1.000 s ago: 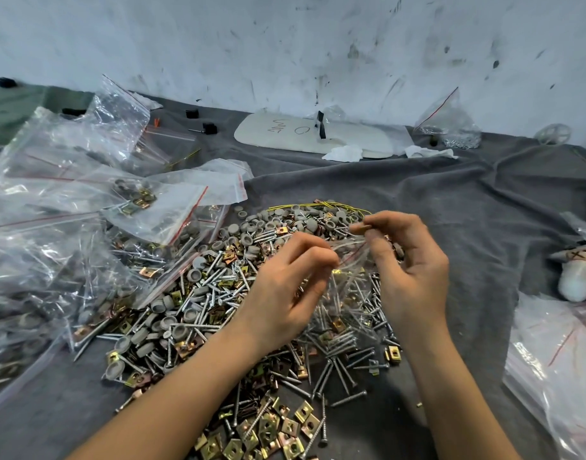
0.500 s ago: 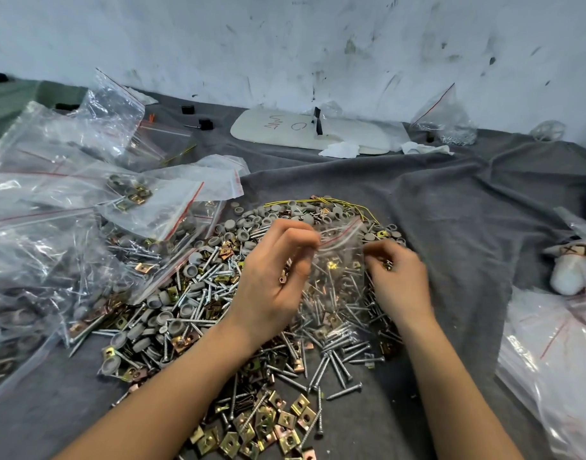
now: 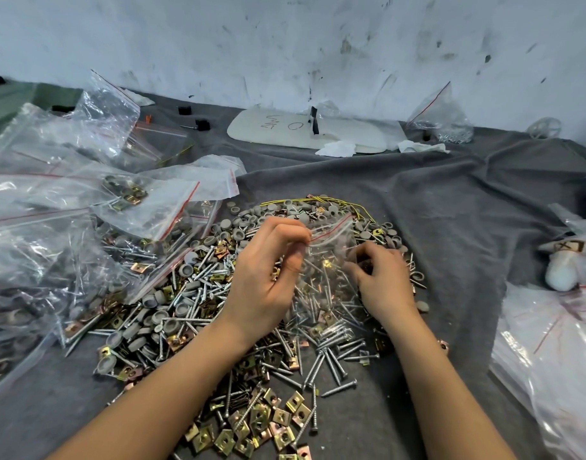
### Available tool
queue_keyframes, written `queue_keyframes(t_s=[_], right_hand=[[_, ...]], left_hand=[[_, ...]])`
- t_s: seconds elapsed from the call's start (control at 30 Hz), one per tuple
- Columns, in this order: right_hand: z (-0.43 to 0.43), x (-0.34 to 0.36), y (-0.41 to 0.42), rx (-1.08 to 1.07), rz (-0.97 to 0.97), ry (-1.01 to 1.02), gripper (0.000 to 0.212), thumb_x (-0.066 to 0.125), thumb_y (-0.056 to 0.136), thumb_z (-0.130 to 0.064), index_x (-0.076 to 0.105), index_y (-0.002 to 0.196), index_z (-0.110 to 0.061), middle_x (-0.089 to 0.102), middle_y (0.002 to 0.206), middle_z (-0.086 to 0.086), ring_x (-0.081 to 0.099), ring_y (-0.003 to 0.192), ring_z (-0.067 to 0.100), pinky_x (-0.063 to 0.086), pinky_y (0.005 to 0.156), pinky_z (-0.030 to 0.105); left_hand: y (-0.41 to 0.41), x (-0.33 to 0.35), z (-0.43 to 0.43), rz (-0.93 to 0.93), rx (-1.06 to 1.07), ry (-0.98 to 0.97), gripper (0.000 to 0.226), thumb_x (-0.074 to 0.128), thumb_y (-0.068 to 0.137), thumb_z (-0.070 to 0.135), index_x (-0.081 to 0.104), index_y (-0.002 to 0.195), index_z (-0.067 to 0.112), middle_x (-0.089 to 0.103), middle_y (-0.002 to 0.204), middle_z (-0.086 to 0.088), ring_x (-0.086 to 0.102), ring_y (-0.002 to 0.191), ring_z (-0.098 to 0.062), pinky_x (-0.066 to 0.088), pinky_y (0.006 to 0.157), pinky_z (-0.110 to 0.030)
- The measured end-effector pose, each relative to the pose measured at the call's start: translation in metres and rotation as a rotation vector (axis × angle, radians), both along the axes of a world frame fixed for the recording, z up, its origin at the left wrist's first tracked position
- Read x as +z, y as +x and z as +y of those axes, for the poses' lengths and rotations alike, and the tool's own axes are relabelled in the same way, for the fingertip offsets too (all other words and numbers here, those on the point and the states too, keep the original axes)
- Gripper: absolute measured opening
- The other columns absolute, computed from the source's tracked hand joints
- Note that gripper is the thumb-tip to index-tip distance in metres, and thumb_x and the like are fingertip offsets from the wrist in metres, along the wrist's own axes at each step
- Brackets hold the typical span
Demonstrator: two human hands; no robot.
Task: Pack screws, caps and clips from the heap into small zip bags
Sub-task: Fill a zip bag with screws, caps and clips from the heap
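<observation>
One zip bag (image 3: 331, 257) pinched by left hand (image 3: 268, 283); right hand (image 3: 383, 280) on heap (image 3: 192, 293), grip unclear; board (image 3: 278, 136) marked "O".

The screws (image 3: 318, 363) in the heap were shiny silver, the clips (image 3: 285, 423) brassy gold with coppery tints, the caps (image 3: 278, 212) flat grey, and the thin wire (image 3: 278, 200) yellow. The small zip bag (image 3: 331, 260) was clear with a red stripe at its mouth, like the packed bags (image 3: 152, 210). The cloth (image 3: 451, 210) on the table was dark grey, and the wall (image 3: 285, 44) white with dark scuff marks.
</observation>
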State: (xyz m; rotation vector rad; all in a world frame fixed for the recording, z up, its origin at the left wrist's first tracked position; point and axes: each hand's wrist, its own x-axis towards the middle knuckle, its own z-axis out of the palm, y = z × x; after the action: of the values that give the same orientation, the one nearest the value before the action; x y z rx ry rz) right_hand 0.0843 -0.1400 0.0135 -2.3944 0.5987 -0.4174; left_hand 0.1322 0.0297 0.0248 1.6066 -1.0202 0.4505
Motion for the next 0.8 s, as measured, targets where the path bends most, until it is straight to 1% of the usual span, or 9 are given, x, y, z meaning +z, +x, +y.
queue_keyframes(t_s=[0.13, 0.2, 0.3, 0.4, 0.5, 0.6, 0.63, 0.7, 0.8], right_hand=[[0.006, 0.006, -0.005, -0.027, -0.363, 0.133, 0.018, 0.062, 0.089, -0.006, 0.059, 0.092, -0.023, 0.065, 0.092, -0.006, 0.060, 0.094, 0.011, 0.043, 0.079, 0.012], [0.009, 0.012, -0.008, -0.017, -0.552, 0.149, 0.021, 0.063, 0.088, -0.003, 0.061, 0.094, -0.023, 0.064, 0.089, -0.013, 0.061, 0.088, 0.003, 0.043, 0.078, 0.010], [0.016, 0.019, -0.011, 0.077, -0.727, 0.107, 0.022, 0.062, 0.088, -0.003, 0.062, 0.096, -0.024, 0.064, 0.090, -0.016, 0.061, 0.087, 0.002, 0.044, 0.078, 0.014], [0.021, 0.021, -0.011, 0.139, -0.780, 0.133, 0.030, 0.061, 0.088, -0.001, 0.059, 0.094, -0.030, 0.063, 0.090, -0.015, 0.062, 0.087, 0.004, 0.046, 0.078, 0.016], [0.020, 0.020, -0.011, 0.105, -0.789, 0.219, 0.035, 0.059, 0.090, -0.003, 0.056, 0.091, -0.038, 0.064, 0.087, -0.014, 0.061, 0.085, 0.008, 0.048, 0.079, 0.028], [0.020, 0.020, -0.011, 0.073, -0.802, 0.282, 0.033, 0.058, 0.091, -0.004, 0.056, 0.090, -0.037, 0.064, 0.088, -0.013, 0.061, 0.085, 0.008, 0.047, 0.078, 0.028], [0.020, 0.021, -0.011, 0.073, -0.813, 0.303, 0.033, 0.058, 0.091, -0.004, 0.057, 0.089, -0.037, 0.063, 0.088, -0.012, 0.060, 0.084, 0.006, 0.046, 0.078, 0.023], [0.022, 0.023, -0.012, 0.102, -0.822, 0.353, 0.033, 0.059, 0.090, -0.003, 0.059, 0.089, -0.036, 0.064, 0.086, -0.013, 0.060, 0.083, 0.003, 0.045, 0.076, 0.016], [0.027, 0.025, -0.013, 0.207, -0.740, 0.449, 0.029, 0.061, 0.088, 0.000, 0.065, 0.088, -0.029, 0.067, 0.084, -0.012, 0.063, 0.081, 0.003, 0.049, 0.073, 0.015]], left_hand=[[0.000, -0.001, 0.000, 0.021, -0.027, 0.021, 0.013, 0.044, 0.093, 0.016, 0.052, 0.101, 0.021, 0.058, 0.102, -0.005, 0.058, 0.096, -0.013, 0.053, 0.083, -0.028], [-0.001, 0.000, -0.001, 0.026, -0.036, 0.039, 0.013, 0.044, 0.092, 0.015, 0.054, 0.100, 0.018, 0.059, 0.101, -0.007, 0.059, 0.095, -0.017, 0.055, 0.081, -0.039], [-0.004, 0.002, -0.001, 0.019, -0.039, 0.057, 0.012, 0.044, 0.091, 0.016, 0.052, 0.099, 0.019, 0.059, 0.100, -0.007, 0.060, 0.094, -0.022, 0.054, 0.078, -0.046], [-0.005, 0.004, -0.001, 0.020, -0.033, 0.058, 0.012, 0.043, 0.090, 0.016, 0.051, 0.099, 0.020, 0.059, 0.100, -0.007, 0.060, 0.094, -0.022, 0.054, 0.078, -0.046], [-0.005, 0.003, -0.001, 0.008, -0.012, 0.063, 0.015, 0.043, 0.091, 0.014, 0.055, 0.100, 0.013, 0.060, 0.099, -0.009, 0.060, 0.092, -0.021, 0.055, 0.078, -0.042], [-0.002, 0.000, -0.002, -0.002, 0.065, 0.062, 0.016, 0.046, 0.092, 0.006, 0.059, 0.097, -0.001, 0.060, 0.095, -0.009, 0.057, 0.091, -0.008, 0.052, 0.080, -0.021], [-0.001, -0.001, -0.002, 0.013, 0.101, 0.061, 0.013, 0.047, 0.092, 0.002, 0.058, 0.098, 0.002, 0.059, 0.095, -0.004, 0.055, 0.090, 0.002, 0.048, 0.082, -0.013], [0.000, 0.000, -0.002, 0.063, 0.151, 0.056, 0.025, 0.049, 0.091, -0.001, 0.055, 0.109, 0.016, 0.055, 0.098, 0.008, 0.053, 0.095, 0.010, 0.045, 0.085, -0.008], [0.001, 0.000, 0.000, 0.059, 0.147, 0.079, 0.039, 0.051, 0.094, 0.007, 0.048, 0.124, 0.031, 0.054, 0.105, 0.005, 0.057, 0.097, -0.002, 0.050, 0.085, -0.014]])
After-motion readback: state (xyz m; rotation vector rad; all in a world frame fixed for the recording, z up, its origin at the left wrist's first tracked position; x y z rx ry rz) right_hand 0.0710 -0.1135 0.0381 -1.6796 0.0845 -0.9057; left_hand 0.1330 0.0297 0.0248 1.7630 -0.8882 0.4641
